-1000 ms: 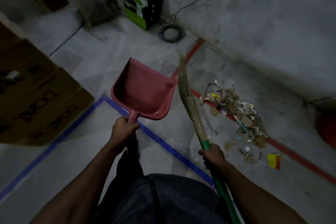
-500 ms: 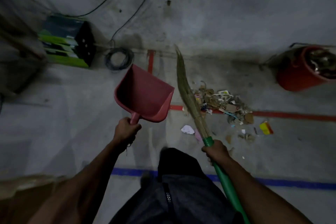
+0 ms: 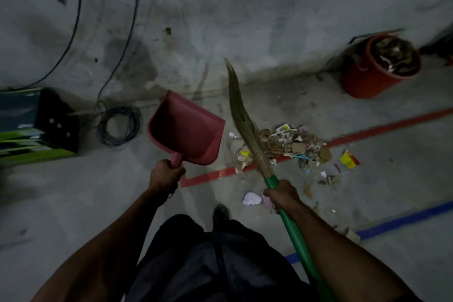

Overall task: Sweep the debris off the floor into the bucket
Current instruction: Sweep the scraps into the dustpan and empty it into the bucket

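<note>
A pile of paper and cardboard debris (image 3: pixel 291 146) lies on the grey floor (image 3: pixel 73 203) across a red tape line. A red bucket (image 3: pixel 377 68), already holding scraps, stands upright by the wall, well apart from the pile.

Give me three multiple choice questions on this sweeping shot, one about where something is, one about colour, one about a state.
1. Where does the bucket stand?
A. by the wall, at far right
B. on the blue line
C. beside the cable coil

2. What colour is the broom handle?
A. red
B. green
C. black

3. What is in the dustpan?
A. a paper heap
B. water
C. nothing visible

Answers: 1 A, it stands against the wall. 2 B, the right hand grips green. 3 C, the debris lies on the floor; the left hand holds the pan raised.
</note>
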Demonstrator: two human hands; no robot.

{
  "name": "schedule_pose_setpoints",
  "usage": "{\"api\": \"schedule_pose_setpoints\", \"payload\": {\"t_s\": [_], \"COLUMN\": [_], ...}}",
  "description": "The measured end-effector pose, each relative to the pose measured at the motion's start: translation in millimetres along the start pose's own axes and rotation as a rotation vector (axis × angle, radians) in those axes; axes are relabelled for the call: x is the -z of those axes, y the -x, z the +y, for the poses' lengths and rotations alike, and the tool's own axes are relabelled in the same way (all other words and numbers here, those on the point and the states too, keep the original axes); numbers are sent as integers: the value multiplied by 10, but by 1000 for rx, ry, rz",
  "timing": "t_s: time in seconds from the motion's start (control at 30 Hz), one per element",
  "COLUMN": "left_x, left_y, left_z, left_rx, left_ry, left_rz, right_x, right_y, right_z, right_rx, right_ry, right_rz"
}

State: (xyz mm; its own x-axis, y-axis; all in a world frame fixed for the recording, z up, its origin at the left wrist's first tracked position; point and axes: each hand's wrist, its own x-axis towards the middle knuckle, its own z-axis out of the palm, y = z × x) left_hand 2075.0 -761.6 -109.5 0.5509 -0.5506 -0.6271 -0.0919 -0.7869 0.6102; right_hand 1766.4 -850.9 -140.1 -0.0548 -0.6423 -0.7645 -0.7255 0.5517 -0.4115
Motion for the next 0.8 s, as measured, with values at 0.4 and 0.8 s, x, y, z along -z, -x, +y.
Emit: {"api": "schedule_pose_setpoints", "payload": {"t_s": [0.4, 0.8], "left_x": [176, -160], "left_y": [-1653, -2931], "left_z": [953, 1209], "left_rx": [-210, -194], "left_ry": [-564, -873], "left_rz": [-225, -368], "right_x": [-276, -781], "right_y": [-240, -1008], "right_z": [-941, -1687], "right_rx": [-226, -331], "right_ry": [-245, -378], "right_rz": [124, -79]}}
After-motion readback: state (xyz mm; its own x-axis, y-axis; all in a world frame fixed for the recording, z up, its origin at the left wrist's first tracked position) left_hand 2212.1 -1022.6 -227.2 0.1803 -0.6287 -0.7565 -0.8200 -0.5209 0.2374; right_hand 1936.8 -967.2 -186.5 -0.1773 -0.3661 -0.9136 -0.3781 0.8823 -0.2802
